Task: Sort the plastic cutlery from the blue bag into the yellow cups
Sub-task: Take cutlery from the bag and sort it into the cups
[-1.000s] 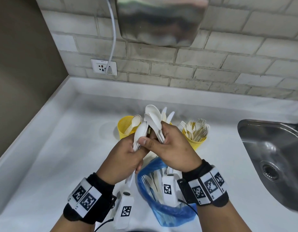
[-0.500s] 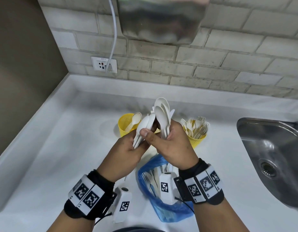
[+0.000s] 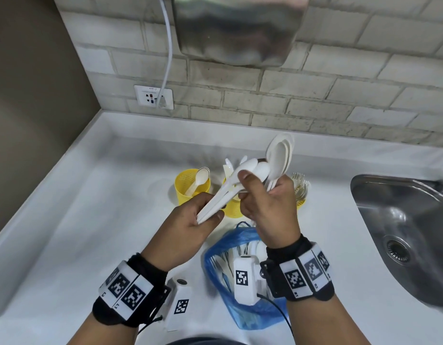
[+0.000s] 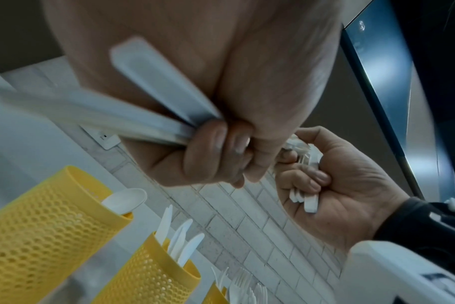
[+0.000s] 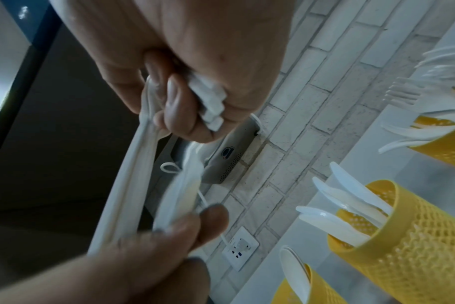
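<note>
Both hands hover above the white counter in front of three yellow mesh cups. My left hand [image 3: 210, 216] grips the handle ends of a slanted bundle of white plastic spoons [image 3: 230, 192], seen close up in the left wrist view [image 4: 153, 92]. My right hand [image 3: 257, 188] grips a second, upright stack of spoons [image 3: 280, 155], its thumb lying on the slanted bundle. The left cup [image 3: 190, 192] holds spoons, the middle cup [image 3: 231, 210] knives [image 5: 346, 203], the right cup [image 3: 300, 201] forks. The open blue bag [image 3: 250, 312] lies below my right wrist with more cutlery inside.
A steel sink [image 3: 402, 220] is sunk into the counter on the right. On the brick wall behind the cups are a wall socket [image 3: 153, 96] with a white cable and a metal dispenser [image 3: 240, 28]. The counter's raised edge [image 3: 28, 215] runs along the left.
The single cluster of spoons has been split. My right hand has lifted its stack up and to the right, while the left hand's bundle has tipped to a slant.
</note>
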Available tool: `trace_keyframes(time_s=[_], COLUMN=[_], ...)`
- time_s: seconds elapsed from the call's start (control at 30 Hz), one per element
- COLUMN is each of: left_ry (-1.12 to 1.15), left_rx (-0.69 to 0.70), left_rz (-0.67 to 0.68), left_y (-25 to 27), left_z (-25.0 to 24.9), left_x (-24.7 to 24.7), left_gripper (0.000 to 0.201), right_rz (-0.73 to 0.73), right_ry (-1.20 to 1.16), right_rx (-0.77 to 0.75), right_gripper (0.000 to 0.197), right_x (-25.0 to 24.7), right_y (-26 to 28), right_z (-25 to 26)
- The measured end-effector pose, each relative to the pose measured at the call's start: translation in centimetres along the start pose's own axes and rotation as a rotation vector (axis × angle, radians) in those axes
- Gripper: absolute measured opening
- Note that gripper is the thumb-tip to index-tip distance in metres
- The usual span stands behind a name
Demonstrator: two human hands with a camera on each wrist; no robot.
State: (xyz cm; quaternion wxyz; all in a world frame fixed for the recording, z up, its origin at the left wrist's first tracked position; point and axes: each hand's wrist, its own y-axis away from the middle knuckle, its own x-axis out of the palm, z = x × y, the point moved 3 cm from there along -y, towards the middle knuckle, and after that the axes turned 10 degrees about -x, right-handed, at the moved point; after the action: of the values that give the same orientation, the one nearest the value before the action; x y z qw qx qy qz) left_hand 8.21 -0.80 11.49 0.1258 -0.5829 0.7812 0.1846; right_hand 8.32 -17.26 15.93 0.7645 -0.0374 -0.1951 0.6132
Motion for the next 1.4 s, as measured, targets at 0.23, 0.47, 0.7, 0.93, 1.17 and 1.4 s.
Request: trace_keyframes(time_s=[0.23,0.47,0.7,0.93,1.17,1.4], left_ry=[-0.005,0.047,0.006,0.043,0.234,0.233], left_rx=[-0.078,0.076,0.113,0.077,0.007,-0.018], left_rz=[-0.153,-0.317,-0.201,-0.195,-0.121,-0.104], left_y=[-0.6,0.2,0.4,0.4,0.2,0.3], left_z=[2.1,-1.0,-1.3,-0.4,-0.7,-0.6], left_x=[-1.6,-2.1,-0.1,0.0,-0.1,0.1], left_gripper=[0.008,0.005,0.006,0.011,0.018,0.024], right_rz=[-0.179,-0.112,0.004,0.079,0.061,-0.012], right_ry=[-0.077,0.162,0.232,0.136,0.016,0.09], right_rx=[0.02,0.014,0.036,0.102,0.091,0.049], right_gripper=[0.018,0.02,0.026,0.03,0.033,0.028], right_x=[-2.6,-2.4,-0.9,-0.5,-0.7,-1.3], right_y=[-1.7,-1.5,-1.0,-0.4,0.0,-0.4], right_z=[0.8,-0.7,-2.2,-2.6,-2.4,-2.3])
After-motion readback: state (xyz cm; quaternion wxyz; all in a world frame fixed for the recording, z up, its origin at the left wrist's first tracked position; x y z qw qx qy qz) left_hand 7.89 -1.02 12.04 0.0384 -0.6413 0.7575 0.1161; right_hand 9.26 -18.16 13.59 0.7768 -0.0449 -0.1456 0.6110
